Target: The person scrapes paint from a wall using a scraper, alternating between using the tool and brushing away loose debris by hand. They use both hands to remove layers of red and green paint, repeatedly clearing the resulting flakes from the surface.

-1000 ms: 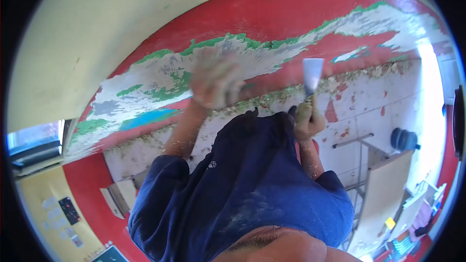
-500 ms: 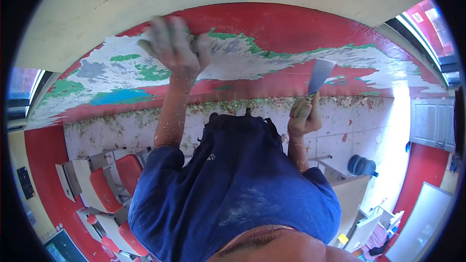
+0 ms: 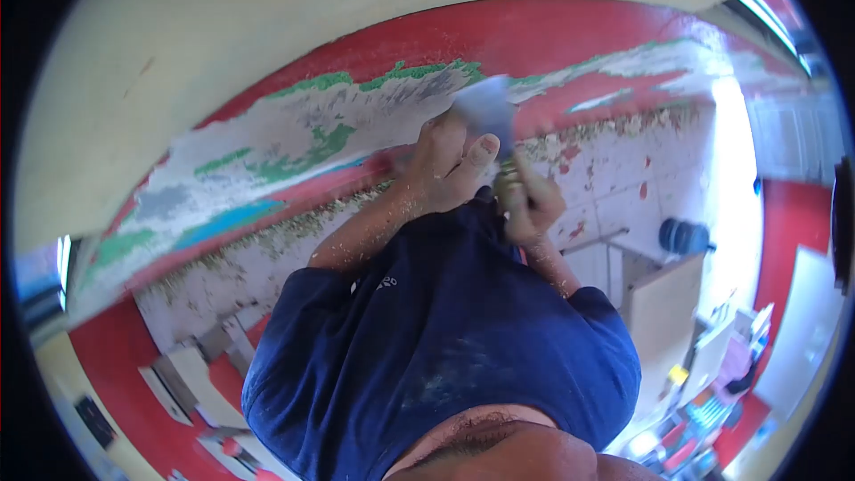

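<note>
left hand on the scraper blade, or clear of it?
Touching. In the head view the left hand lies against the scraper blade, thumb running up to its lower edge with no gap, while the right hand grips the handle below.

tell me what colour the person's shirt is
Dark blue shirt, dusted with pale specks; head view.

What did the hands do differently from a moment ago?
The left hand came down off the peeling red wall and moved in beside the scraper, its fingers now at the blade. The right hand drew the scraper inward toward the middle. The right hand kept its grip on the handle, and the wall's scraped patches look the same.
</note>
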`<state>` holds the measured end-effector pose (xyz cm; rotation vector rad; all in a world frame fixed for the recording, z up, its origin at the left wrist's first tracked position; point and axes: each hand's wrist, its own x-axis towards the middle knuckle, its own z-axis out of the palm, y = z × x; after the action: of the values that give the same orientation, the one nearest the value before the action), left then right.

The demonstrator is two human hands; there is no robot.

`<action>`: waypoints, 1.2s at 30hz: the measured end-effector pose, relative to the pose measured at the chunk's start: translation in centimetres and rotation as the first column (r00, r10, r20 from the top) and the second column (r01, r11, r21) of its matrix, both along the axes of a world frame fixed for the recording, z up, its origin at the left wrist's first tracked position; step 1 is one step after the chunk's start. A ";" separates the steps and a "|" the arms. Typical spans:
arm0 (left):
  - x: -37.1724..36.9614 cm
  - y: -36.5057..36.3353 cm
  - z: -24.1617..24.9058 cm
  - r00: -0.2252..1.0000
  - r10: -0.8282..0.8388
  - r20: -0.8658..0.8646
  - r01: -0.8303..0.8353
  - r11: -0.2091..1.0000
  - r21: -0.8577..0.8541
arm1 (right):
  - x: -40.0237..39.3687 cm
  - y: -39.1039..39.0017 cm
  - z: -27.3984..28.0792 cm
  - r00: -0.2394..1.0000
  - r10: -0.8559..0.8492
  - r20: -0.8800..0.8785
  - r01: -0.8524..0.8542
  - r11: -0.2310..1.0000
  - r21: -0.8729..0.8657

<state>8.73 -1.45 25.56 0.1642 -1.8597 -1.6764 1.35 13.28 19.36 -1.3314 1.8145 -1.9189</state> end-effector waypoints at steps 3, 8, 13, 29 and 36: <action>2.0 -1.4 -0.8 0.974 -0.224 0.029 0.176 0.834 0.522 | 5.5 -3.3 1.7 0.990 -0.016 0.139 0.010 0.999 0.044; 4.7 -3.7 -0.4 0.993 -0.117 0.028 0.082 0.827 0.556 | 12.1 -7.5 0.4 0.907 -0.110 0.407 0.179 0.975 -0.134; 5.2 -3.8 2.1 0.978 -0.207 0.030 0.148 0.788 0.597 | 13.6 -9.3 1.3 0.872 -0.299 0.388 0.377 0.916 -0.141; 5.6 -3.6 0.4 0.981 -0.118 0.151 0.031 0.877 0.480 | 13.2 -9.3 0.3 0.898 -0.332 0.289 0.376 0.920 -0.113; 5.5 -4.0 1.1 0.973 -0.118 0.198 0.014 0.888 0.460 | 13.2 -9.7 0.4 0.913 -0.321 0.253 0.355 0.929 -0.103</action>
<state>14.25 -5.41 26.67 0.5048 -1.5986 -2.2021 14.54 3.57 19.77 -0.8164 1.9134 -2.3110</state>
